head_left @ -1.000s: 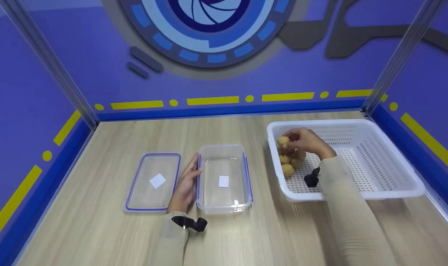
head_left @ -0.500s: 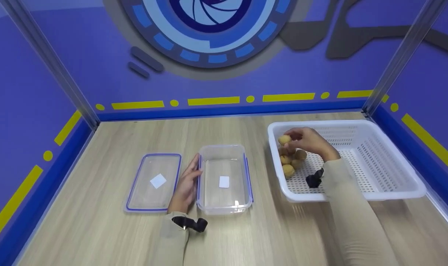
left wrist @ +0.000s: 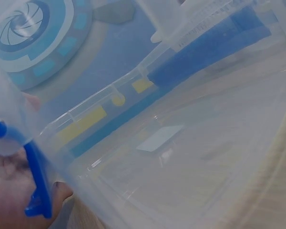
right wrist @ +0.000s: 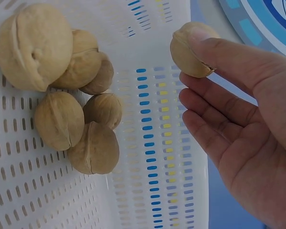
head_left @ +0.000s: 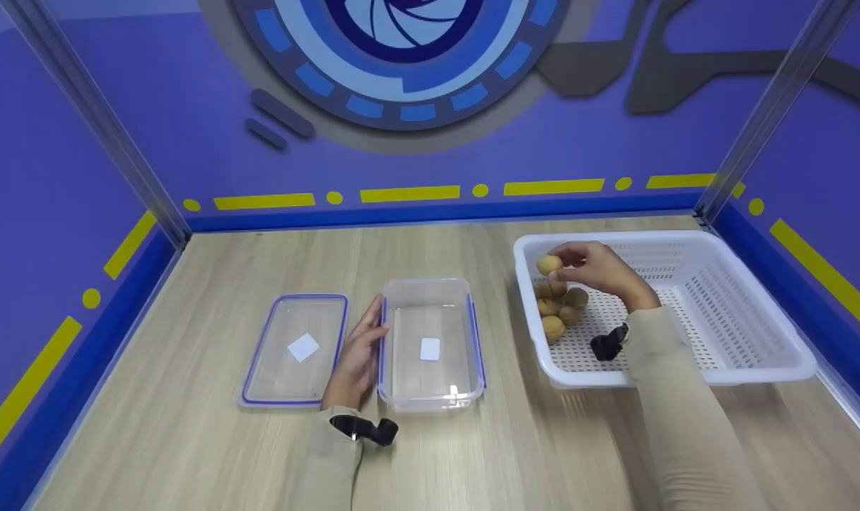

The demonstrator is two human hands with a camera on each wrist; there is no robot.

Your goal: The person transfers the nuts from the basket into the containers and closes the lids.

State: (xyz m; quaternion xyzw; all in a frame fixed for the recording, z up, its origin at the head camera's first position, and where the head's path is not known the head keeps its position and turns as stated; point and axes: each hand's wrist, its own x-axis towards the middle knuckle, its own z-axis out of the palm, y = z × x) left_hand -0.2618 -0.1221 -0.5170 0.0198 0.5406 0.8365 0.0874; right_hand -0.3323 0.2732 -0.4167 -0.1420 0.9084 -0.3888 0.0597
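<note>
Between thumb and fingers, my right hand (head_left: pixel 595 270) pinches a walnut (right wrist: pixel 192 49), held over the left part of the white basket (head_left: pixel 675 376). Below it several more walnuts (right wrist: pixel 60 120) lie grouped on the basket's perforated floor. My left hand (head_left: pixel 357 355) rests against the left side of a clear plastic container (head_left: pixel 430 387), its fingers lying along the wall. The container has no lid on, and a white label (head_left: pixel 430 348) shows on its bottom. In the left wrist view a blue clip (left wrist: pixel 38 181) on the container overlaps the palm.
The container's lid (head_left: pixel 295 376), clear with a blue seal and a white label, lies flat left of my left hand. All stands on a wooden table (head_left: pixel 472 461). Blue panels (head_left: pixel 430 163) close it in at the back and both sides.
My right hand has risen slightly and shifted a little to the right, lifting the pinched walnut away from the others. The left hand and the container have stayed in place.
</note>
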